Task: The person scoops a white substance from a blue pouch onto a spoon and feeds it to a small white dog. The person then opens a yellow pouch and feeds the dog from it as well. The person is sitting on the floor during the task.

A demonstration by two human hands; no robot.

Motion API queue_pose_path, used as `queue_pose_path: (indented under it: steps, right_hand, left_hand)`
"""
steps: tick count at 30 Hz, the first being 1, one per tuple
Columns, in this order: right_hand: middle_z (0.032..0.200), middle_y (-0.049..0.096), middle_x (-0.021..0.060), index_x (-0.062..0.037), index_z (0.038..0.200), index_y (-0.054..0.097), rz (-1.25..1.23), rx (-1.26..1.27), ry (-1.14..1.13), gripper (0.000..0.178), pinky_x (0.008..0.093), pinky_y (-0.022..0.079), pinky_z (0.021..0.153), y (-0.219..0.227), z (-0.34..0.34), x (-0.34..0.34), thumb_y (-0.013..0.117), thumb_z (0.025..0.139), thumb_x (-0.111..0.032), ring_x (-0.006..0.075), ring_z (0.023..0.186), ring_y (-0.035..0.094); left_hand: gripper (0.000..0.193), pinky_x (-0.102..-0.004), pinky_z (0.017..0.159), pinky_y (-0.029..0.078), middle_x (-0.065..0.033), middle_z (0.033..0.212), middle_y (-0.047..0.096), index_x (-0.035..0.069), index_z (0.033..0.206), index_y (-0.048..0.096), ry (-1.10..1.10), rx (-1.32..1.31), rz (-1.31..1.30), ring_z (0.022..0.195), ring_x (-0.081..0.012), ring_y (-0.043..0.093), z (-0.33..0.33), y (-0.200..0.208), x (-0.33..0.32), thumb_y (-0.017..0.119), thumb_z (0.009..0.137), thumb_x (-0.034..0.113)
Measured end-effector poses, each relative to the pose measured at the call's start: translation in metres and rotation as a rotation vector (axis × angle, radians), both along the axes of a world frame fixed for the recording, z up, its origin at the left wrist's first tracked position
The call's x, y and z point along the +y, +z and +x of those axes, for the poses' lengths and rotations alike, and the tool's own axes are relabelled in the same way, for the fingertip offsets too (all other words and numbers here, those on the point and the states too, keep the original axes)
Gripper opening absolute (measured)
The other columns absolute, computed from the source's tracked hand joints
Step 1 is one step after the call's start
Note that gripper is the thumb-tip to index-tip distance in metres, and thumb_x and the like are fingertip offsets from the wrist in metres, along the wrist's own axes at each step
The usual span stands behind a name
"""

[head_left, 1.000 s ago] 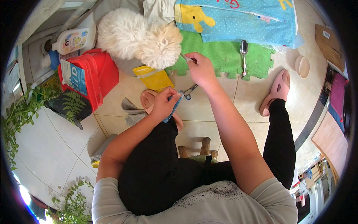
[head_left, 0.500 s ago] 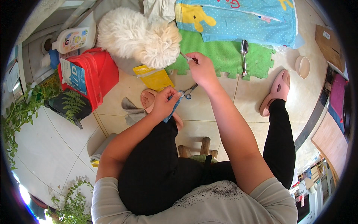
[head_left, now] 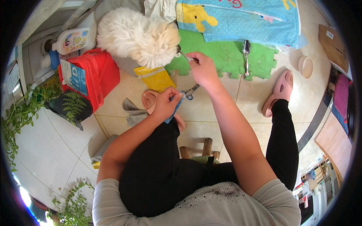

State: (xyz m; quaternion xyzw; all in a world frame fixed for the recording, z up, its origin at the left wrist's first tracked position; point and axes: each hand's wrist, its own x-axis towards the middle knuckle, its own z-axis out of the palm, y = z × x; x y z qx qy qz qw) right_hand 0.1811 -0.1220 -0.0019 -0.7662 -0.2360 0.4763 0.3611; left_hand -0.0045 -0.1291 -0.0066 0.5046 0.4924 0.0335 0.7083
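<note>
My right hand point(head_left: 203, 69) is closed round the handle of a slim metal spoon point(head_left: 184, 55). Its far end meets the muzzle of a fluffy cream-white dog point(head_left: 128, 35); whether the tip is in the mouth cannot be made out. My left hand point(head_left: 167, 103) pinches a narrow blue sachet point(head_left: 176, 109) above my left knee. Scissors point(head_left: 191, 92) show just beyond the sachet's top, between my hands; what supports them is unclear. A yellow pouch point(head_left: 156, 78) lies under the dog's chin.
A green foam mat point(head_left: 222, 56) bears another metal spoon point(head_left: 246, 56) and a blue patterned pack point(head_left: 241, 20). At left stand a red bag point(head_left: 107, 77) and a white bottle point(head_left: 75, 39). A grey cloth point(head_left: 134, 113) lies near my left slipper; a small bowl point(head_left: 306, 67) is at right.
The dog's head has shifted slightly left, and more of the spoon's far end shows at its muzzle. My right hand has hardly moved; my left hand stays put with the sachet.
</note>
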Motion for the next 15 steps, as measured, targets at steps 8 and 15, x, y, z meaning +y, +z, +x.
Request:
queue_pose_path:
  steps: [8, 15]
  right_hand:
    - [0.076, 0.059, 0.0206, 0.0009, 0.091, 0.058, 0.035, 0.018, -0.078, 0.021, 0.0358, 0.045, 0.062, -0.004, 0.005, -0.004, 0.047, 0.075, -0.006, 0.0306, 0.068, 0.058]
    - [0.087, 0.062, 0.0128, -0.0046, 0.095, 0.06, -0.096, 0.114, 0.001, 0.021, 0.0342, 0.046, 0.07, -0.026, 0.049, -0.022, 0.052, 0.075, -0.009, 0.026, 0.077, 0.06]
  left_hand:
    - [0.011, -0.0151, 0.046, 0.031, 0.0051, 0.061, 0.045, 0.003, 0.078, 0.048, -0.016, -0.01, 0.011, 0.053, -0.0005, 0.039, -0.001, 0.0, 0.0, 0.054, 0.083, 0.01]
    - [0.011, -0.015, 0.046, 0.032, 0.0051, 0.062, 0.046, 0.003, 0.079, 0.048, 0.002, -0.037, 0.006, 0.054, -0.0002, 0.039, -0.001, 0.002, 0.003, 0.054, 0.083, 0.01]
